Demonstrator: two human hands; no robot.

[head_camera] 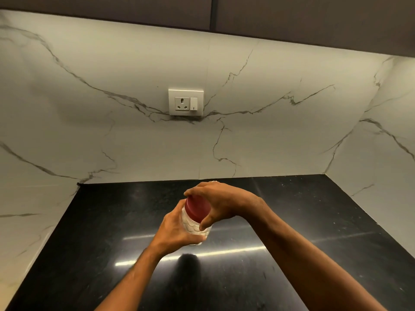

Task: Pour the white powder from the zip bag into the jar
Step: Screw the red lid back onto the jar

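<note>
A clear plastic jar (193, 227) with a red lid (197, 207) is held above the black counter (292, 221), tilted toward me. My left hand (177, 230) wraps around the jar's body from the left. My right hand (220, 200) comes over from the right, with fingers and thumb closed around the red lid. White contents show through the jar's wall. No zip bag is in view.
A marble-patterned wall rises behind and on both sides of the counter. A white socket and switch plate (186, 102) is set in the back wall. Dark cabinets (292, 14) hang overhead.
</note>
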